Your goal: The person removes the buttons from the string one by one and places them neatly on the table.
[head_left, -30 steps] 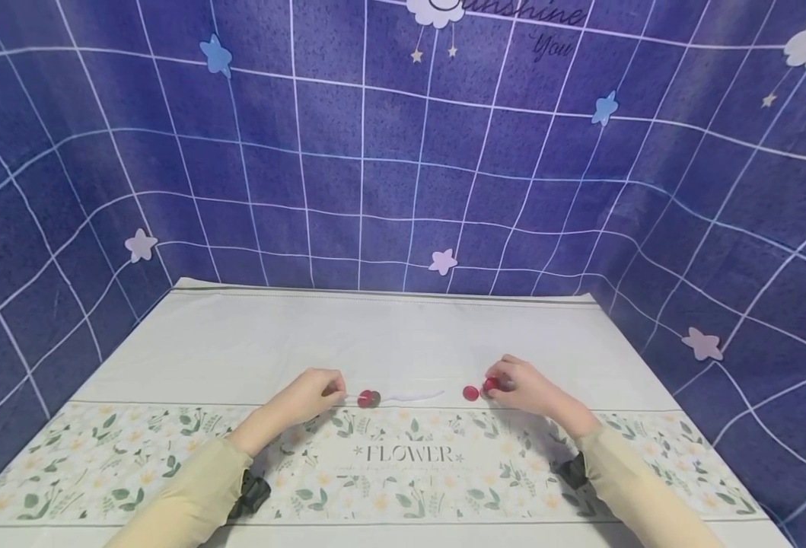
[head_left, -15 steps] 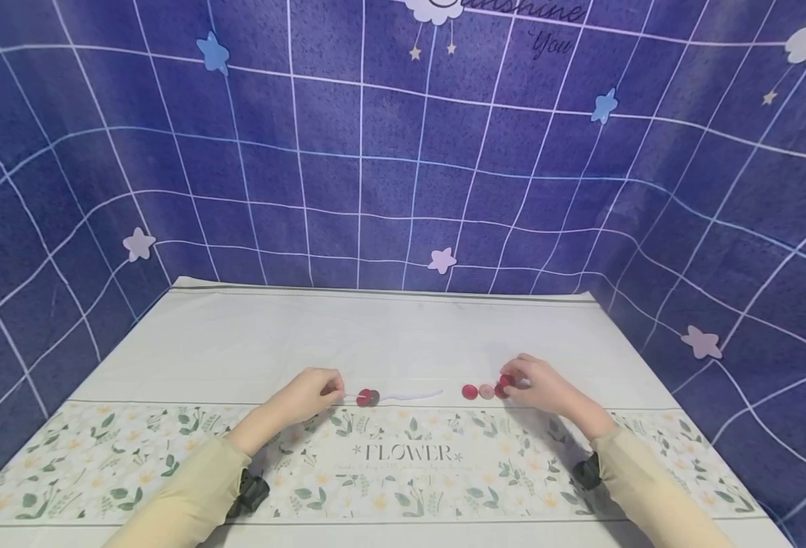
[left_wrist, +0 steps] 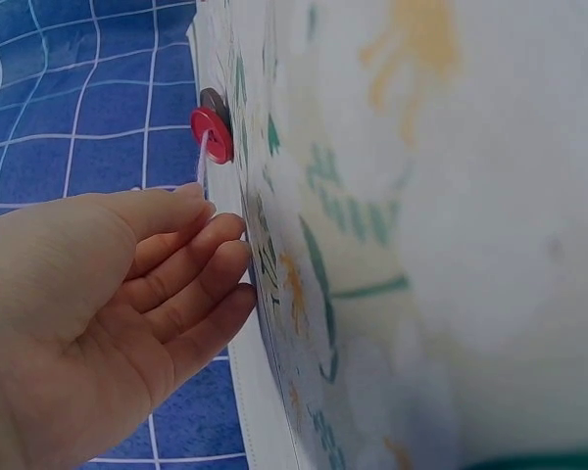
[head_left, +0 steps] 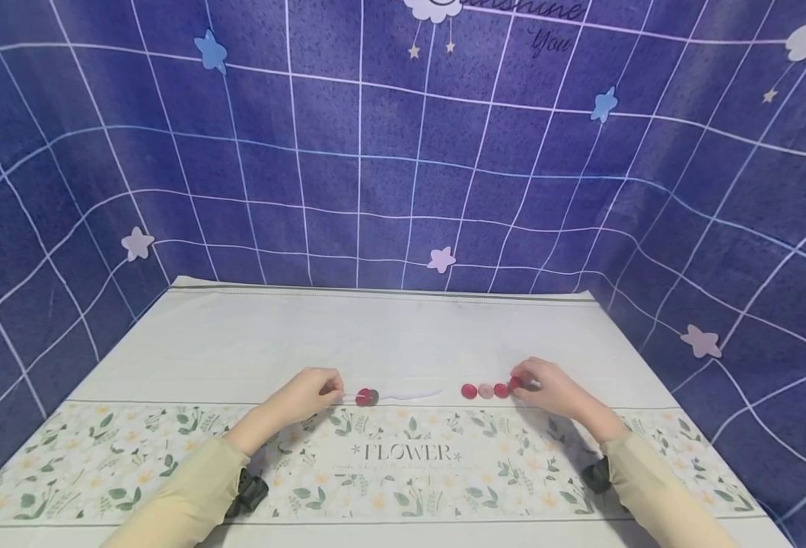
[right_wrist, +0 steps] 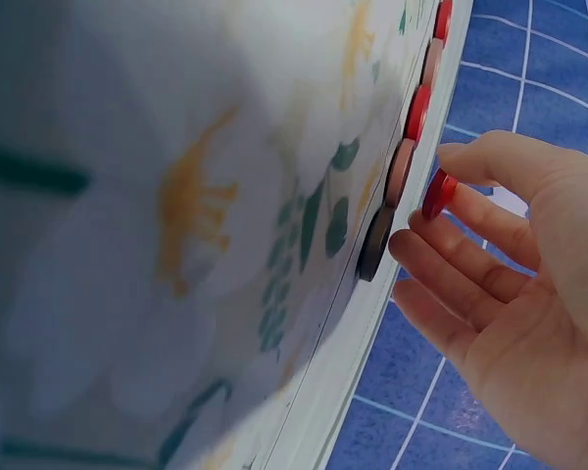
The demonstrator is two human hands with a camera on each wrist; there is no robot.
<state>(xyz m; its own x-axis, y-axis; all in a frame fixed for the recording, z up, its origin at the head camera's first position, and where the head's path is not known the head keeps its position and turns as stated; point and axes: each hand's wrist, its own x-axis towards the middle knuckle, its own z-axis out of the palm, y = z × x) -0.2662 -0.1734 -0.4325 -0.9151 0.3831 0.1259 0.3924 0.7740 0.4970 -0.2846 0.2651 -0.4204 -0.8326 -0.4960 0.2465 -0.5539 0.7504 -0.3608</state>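
My left hand pinches one end of a thin white string between thumb and forefinger. That string passes through a red button, with a dark button right behind it. Its loose tail lies to the right on the cloth. On the right side, my right hand holds a red button between thumb and forefinger, close over a row of buttons. The row has a red button, a pink button, another red button, a brownish-pink button and a dark button.
A white tablecloth with a floral band covers the table. Blue grid-patterned fabric hangs behind and on both sides. Each wrist wears a dark strapped device, such as the left one.
My right hand has shifted rightward along the row, uncovering the pink button and the second red one. The left hand, string and its buttons stay in place.
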